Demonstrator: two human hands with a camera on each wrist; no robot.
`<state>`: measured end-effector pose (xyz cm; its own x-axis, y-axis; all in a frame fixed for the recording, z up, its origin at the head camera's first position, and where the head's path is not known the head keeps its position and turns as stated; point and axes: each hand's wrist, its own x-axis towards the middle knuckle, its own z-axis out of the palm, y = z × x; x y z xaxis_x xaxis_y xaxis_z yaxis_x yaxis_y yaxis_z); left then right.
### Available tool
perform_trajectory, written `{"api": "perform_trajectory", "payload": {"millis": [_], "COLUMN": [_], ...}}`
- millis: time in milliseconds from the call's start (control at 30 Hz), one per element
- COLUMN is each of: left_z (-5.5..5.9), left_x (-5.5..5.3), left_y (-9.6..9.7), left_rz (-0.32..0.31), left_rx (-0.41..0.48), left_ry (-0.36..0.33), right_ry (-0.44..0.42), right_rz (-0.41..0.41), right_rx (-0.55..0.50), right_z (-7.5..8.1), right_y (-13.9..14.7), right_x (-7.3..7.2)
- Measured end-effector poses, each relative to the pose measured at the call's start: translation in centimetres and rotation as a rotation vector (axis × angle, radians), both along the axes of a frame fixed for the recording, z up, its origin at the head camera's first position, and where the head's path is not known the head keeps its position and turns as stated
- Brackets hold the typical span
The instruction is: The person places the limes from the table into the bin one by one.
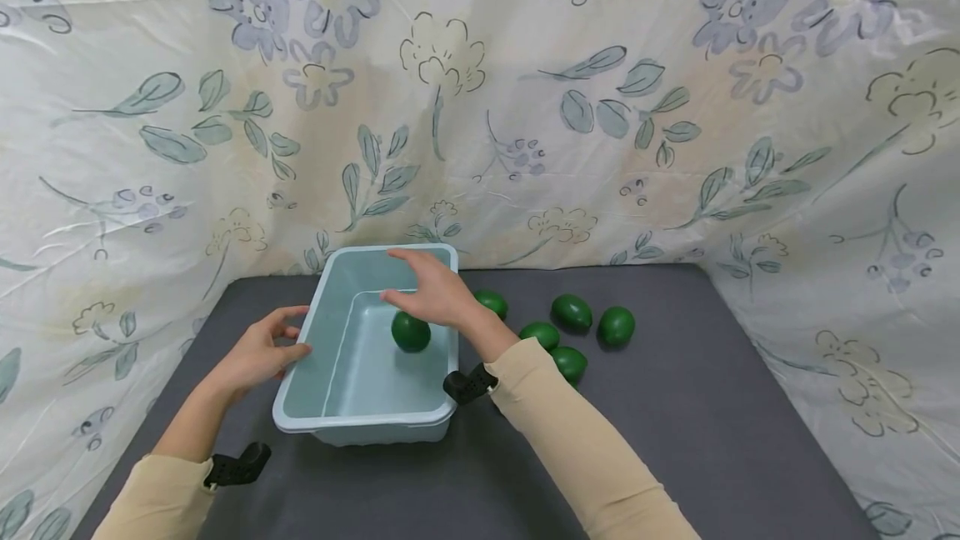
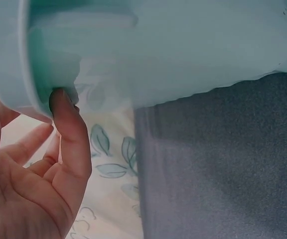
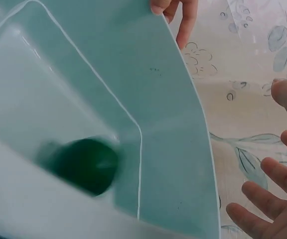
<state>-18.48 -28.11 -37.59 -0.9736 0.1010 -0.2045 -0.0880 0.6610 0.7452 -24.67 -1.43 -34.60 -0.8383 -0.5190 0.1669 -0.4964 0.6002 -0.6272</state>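
A pale blue-green plastic basin [image 1: 360, 422] stands tilted on the left part of the table. My left hand [image 1: 258, 348] pinches its left rim, the thumb over the edge and the fingers outside; the left wrist view shows a fingertip [image 2: 64, 102] under the lip. Inside the basin lies one dark green lime [image 1: 411, 333], blurred in the right wrist view. My right hand [image 1: 435, 290] hovers over the basin's right side with spread fingers, holding nothing. From the right wrist, its fingers [image 3: 278, 174] appear apart from the basin's wall.
Several more limes [image 1: 572, 313] lie on the dark grey table [image 1: 675, 407] right of the basin, some partly hidden by the right forearm. Flower-printed cloth [image 1: 510, 107] hangs behind the table and along its sides.
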Motion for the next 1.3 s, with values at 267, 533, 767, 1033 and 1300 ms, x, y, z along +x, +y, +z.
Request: {"api": "perform_trajectory", "payload": {"millis": [267, 533, 767, 1033, 1300], "left_z": [0.1, 0.0, -0.2, -0.1, -0.2], "left_x": [-0.1, -0.3, -0.5, -0.3, -0.2], "left_y": [-0.1, 0.1, 0.2, -0.1, -0.2], "left_rz": [-0.016, -0.018, -0.009, -0.02, -0.014], "left_rx": [0.001, 0.005, 0.012, 0.012, 0.009], "left_ry": [0.01, 0.015, 0.005, -0.01, -0.016], "right_ry": [0.009, 0.052, 0.146, 0.189, 0.189], "right_rz": [-0.018, -0.033, -0.04, -0.052, -0.107], "right_rx": [-0.001, -0.044, -0.088, -0.09, -0.088], "right_z": [0.0, 0.3, -0.3, -1.1, -2.0], "right_y": [1.2, 3.1, 6.3, 9.5, 12.6], "right_x": [-0.1, 0.2, 0.8, 1.9, 3.3]}}
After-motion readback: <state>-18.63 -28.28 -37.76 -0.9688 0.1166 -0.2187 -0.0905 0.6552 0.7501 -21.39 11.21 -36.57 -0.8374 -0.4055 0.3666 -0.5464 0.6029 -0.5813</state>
